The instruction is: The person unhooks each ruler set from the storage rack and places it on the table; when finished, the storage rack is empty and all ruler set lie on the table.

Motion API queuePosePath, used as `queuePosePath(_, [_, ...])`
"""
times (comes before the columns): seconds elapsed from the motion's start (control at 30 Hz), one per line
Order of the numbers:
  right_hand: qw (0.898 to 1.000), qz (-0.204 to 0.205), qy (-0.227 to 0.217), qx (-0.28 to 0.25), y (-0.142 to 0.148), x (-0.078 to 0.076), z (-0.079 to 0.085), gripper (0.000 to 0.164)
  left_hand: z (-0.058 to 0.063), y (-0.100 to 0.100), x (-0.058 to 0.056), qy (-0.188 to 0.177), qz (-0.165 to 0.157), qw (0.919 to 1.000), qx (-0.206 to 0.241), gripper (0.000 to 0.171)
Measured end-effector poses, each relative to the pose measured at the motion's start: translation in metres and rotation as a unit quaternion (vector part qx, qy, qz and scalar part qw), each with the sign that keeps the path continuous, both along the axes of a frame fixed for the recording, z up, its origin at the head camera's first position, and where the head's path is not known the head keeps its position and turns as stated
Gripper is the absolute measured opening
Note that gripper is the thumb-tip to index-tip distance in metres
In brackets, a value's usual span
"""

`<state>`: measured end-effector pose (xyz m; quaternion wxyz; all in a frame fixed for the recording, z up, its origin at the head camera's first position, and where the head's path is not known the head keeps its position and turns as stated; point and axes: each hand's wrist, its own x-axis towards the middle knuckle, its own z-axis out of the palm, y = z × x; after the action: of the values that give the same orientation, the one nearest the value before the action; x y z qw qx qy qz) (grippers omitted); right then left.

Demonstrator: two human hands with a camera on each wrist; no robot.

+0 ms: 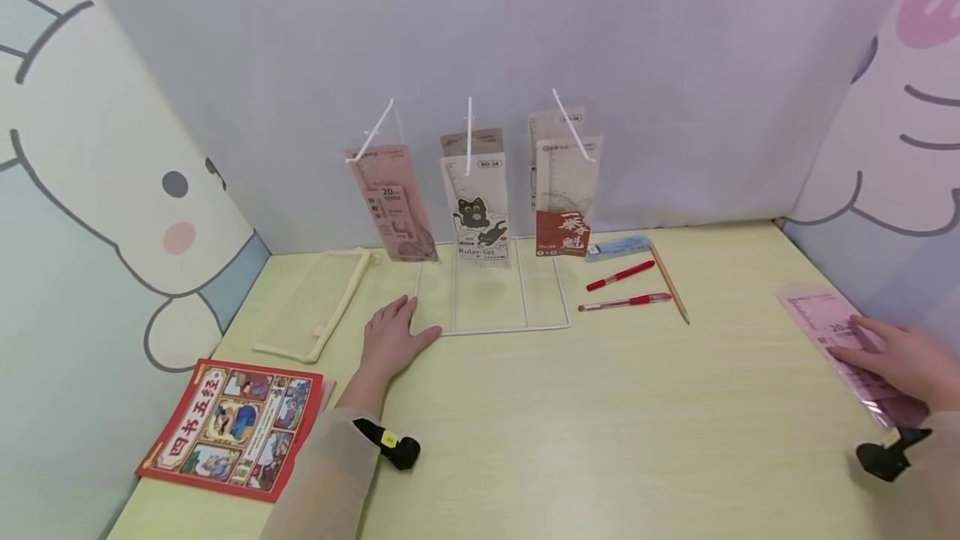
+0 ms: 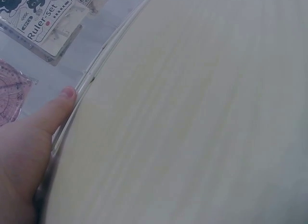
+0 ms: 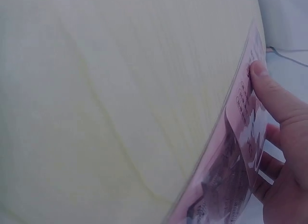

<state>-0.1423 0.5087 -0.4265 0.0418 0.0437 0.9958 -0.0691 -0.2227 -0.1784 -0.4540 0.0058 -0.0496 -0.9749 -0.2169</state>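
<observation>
One pink packet (image 1: 823, 326) marked "20" is at the tabletop's (image 1: 600, 423) right, pinched by the right hand's (image 1: 903, 361) grip. The left hand (image 1: 390, 336), grip relaxed, touches one wire rack (image 1: 510, 330). Five packets (image 1: 480, 207) hang from three hooks (image 1: 468, 136), one reading "NO-34" and "Ruler set". Two red pens (image 1: 621, 275) and one pencil (image 1: 669, 282) lie beside.

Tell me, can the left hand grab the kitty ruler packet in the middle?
Probably yes: the left hand rests at the white rack's front left corner, close to the kitty ruler packet, and I see nothing standing between them.
</observation>
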Motion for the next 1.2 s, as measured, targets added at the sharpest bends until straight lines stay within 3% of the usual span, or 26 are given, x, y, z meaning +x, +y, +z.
queuePosePath(0.2, [1.0, -0.015, 0.0, -0.01, 0.001, 0.0, -0.003, 0.093, 0.002, 0.0, 0.0, -0.001, -0.002, 1.0, -0.001, 0.08])
queuePosePath(0.5, [0.996, -0.008, 0.068, -0.052, -0.021, -0.015, 0.004, 0.088, 0.001, 0.0, 0.001, 0.001, -0.003, 1.0, 0.002, 0.081])
queuePosePath(0.7, [0.993, 0.001, 0.038, -0.115, -0.057, -0.034, 0.016, 0.086, 0.001, 0.0, 0.002, -0.001, -0.003, 1.0, 0.002, 0.08])
queuePosePath(0.9, [0.986, 0.037, 0.043, -0.154, -0.104, -0.063, 0.016, 0.083, 0.002, 0.0, 0.003, -0.003, -0.003, 1.0, 0.003, 0.08])
queuePosePath(1.2, [0.973, 0.045, 0.012, -0.226, -0.18, -0.094, 0.02, 0.087, 0.004, 0.0, 0.003, -0.001, -0.009, 1.0, 0.004, 0.08])
